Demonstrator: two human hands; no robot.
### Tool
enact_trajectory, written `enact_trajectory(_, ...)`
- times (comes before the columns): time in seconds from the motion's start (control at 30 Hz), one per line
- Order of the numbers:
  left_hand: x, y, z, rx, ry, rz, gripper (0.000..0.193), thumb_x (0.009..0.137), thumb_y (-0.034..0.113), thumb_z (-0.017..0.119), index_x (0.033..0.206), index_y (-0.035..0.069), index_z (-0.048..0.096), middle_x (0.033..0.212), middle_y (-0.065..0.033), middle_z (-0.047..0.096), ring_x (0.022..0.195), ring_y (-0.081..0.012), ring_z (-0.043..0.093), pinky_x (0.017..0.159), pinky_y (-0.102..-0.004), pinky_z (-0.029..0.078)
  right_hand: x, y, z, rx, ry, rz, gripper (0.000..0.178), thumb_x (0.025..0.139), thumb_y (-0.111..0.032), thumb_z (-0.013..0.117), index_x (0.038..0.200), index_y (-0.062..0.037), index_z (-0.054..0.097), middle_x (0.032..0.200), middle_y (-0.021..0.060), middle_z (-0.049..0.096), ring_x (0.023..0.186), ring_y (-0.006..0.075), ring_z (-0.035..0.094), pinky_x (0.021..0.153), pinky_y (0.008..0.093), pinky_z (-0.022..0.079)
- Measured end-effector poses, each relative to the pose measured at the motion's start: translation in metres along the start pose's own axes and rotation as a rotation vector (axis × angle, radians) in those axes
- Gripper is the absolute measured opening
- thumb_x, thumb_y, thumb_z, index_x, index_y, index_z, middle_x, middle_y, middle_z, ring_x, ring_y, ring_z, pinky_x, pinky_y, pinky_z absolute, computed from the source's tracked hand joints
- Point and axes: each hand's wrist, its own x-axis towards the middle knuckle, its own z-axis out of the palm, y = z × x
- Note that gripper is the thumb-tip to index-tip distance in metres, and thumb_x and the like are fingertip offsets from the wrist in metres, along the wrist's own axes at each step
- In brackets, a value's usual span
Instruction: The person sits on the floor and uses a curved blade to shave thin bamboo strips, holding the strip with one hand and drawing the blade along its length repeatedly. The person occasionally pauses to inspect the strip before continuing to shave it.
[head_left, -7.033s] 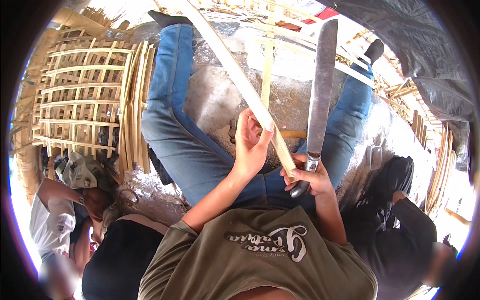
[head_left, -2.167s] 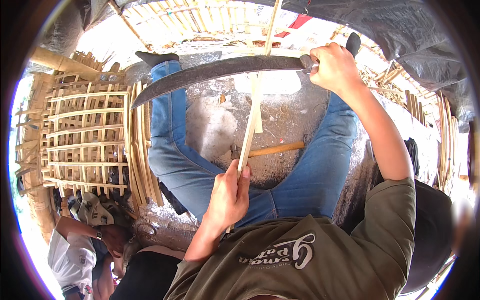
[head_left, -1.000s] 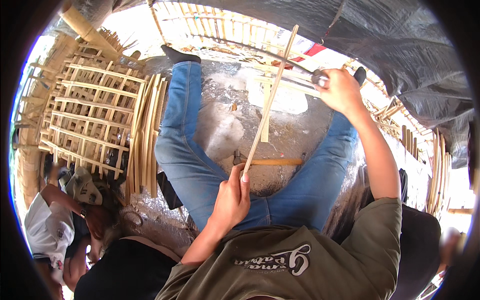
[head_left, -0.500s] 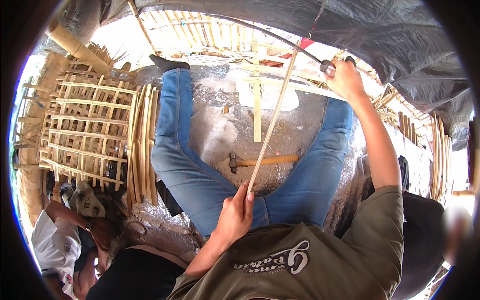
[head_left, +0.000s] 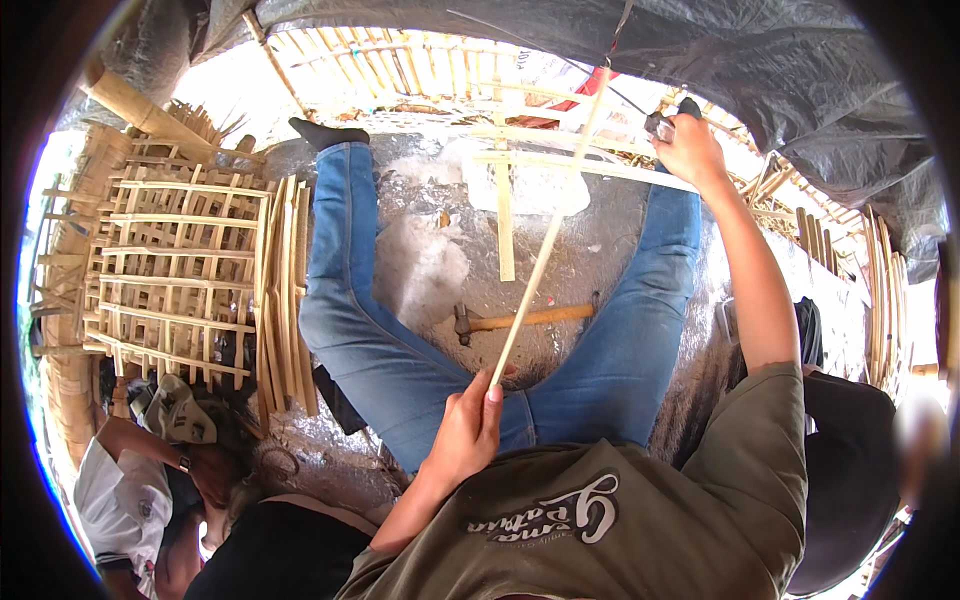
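Observation:
My left hand is closed around the near end of a long, thin bamboo strip, thumb pressed on it. The strip slants up and away from my lap, its far end beside a hanging cord. At the far right, my right hand grips a long, thin dark tool with a metal collar at its handle. The tool's narrow shaft or blade points far left; I cannot tell its exact kind. Between my legs lies a hammer with a wooden handle. Crossed bamboo slats lie beyond it.
A bamboo lattice stack and upright loose strips stand at left. Dark plastic sheeting hangs overhead at right. A person in a white shirt works at lower left; another in dark clothing is close at right.
My right hand has shifted slightly, and the tool's shaft now looks thinner and more angled. The bamboo strip's far end has moved a little up and right. My left hand keeps its hold.

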Motion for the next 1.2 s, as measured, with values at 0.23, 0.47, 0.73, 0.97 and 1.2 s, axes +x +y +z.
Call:
enact_trajectory(0.23, 0.006, -0.017, -0.004, -0.33, -0.051, -0.116, 0.038, 0.112, 0.031, 0.035, 0.127, 0.003, 0.055, 0.06, 0.0037, 0.038, 0.05, -0.0054, 0.034, 0.046, -0.0248, 0.031, -0.001, 0.016, 0.016, 0.216, -0.086, 0.022, 0.035, 0.086, -0.034, 0.072, 0.103, -0.0037, 0.072, 0.097, 0.0223, 0.073, 0.097, 0.0388, 0.071, 0.087, 0.0451, 0.053)
enact_trajectory(0.47, 0.006, -0.029, -0.007, -0.663, -0.112, -0.247, 0.046, 0.11, 0.045, 0.033, 0.129, 0.007, 0.05, 0.062, 0.0059, 0.034, 0.047, -0.0039, 0.028, 0.041, -0.0205, 0.028, -0.004, 0.004, 0.017, 0.742, -0.287, 0.097, 0.032, 0.09, -0.032, 0.073, 0.096, -0.001, 0.069, 0.058, -0.0003, 0.053, 0.049, 0.0087, 0.049, 0.049, 0.0272, 0.041)
enact_trajectory(0.73, 0.01, -0.041, -0.008, -0.832, -0.104, -0.214, 0.051, 0.108, 0.046, 0.04, 0.133, 0.002, 0.048, 0.08, -0.0019, 0.047, 0.061, -0.0084, 0.047, 0.052, -0.0244, 0.046, 0.009, -0.025, 0.038, 0.794, -0.204, 0.101, 0.025, 0.089, -0.03, 0.075, 0.096, -0.007, 0.069, 0.06, -0.007, 0.049, 0.047, 0.0029, 0.038, 0.046, 0.0246, 0.035)
enact_trajectory(0.97, 0.003, -0.061, -0.007, -0.732, 0.004, -0.169, 0.048, 0.108, 0.036, 0.046, 0.14, 0.001, 0.044, 0.086, -0.0017, 0.049, 0.063, -0.0074, 0.046, 0.048, -0.0239, 0.046, 0.0, -0.047, 0.056, 1.466, -0.668, 0.15, 0.019, 0.092, -0.022, 0.072, 0.092, -0.0049, 0.066, 0.061, -0.0057, 0.051, 0.046, 0.0028, 0.039, 0.046, 0.023, 0.033)
enact_trajectory(1.2, 0.003, -0.074, -0.008, -0.505, 0.127, -0.137, 0.051, 0.104, 0.013, 0.055, 0.146, 0.001, 0.028, 0.086, -0.0047, 0.05, 0.054, -0.0079, 0.051, 0.044, -0.0242, 0.047, -0.003, -0.037, 0.078, 0.367, 0.043, -0.068, 0.027, 0.084, -0.026, 0.074, 0.094, -0.0001, 0.07, 0.077, 0.0135, 0.069, 0.072, 0.0271, 0.067, 0.067, 0.0387, 0.053)
